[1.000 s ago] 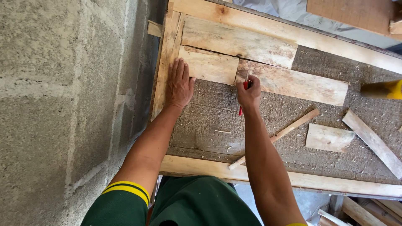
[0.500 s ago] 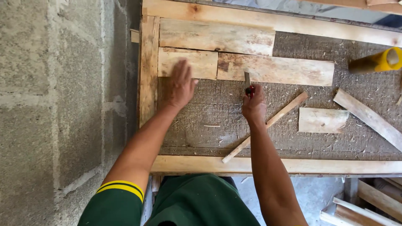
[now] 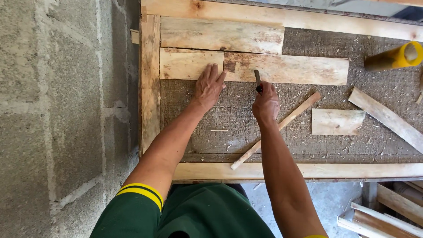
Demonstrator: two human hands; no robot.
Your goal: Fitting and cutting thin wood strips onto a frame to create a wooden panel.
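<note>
— What is touched by the left hand point(image 3: 209, 85)?

— It is laid flat, fingers spread and nothing gripped, on the lower edge of a short pale board point(image 3: 189, 64). The fingertips reach the seam where that board meets a longer board point(image 3: 291, 68) lying just to the hand's right.

— And the right hand point(image 3: 265, 102)?

— It is clenched around a dark, narrow tool point(image 3: 257, 79), whose tip is pointed away from the wrist and set against the lower edge of the longer board. What kind of tool it is cannot be told.

— What is found beyond the fingers?

— A third, wider board point(image 3: 220, 35) is laid just past the other two, touching them, inside a wooden frame point(image 3: 150, 83) on a rough grey surface.

— And near the right forearm?

— A thin wooden strip point(image 3: 282, 125) is seen slanting under the wrist. Further right of that hand, a small flat offcut point(image 3: 337, 121) and a longer slanted piece point(image 3: 387, 119) are lying apart, and a yellow cylinder point(image 3: 394, 57) is set well off to the right.
</note>
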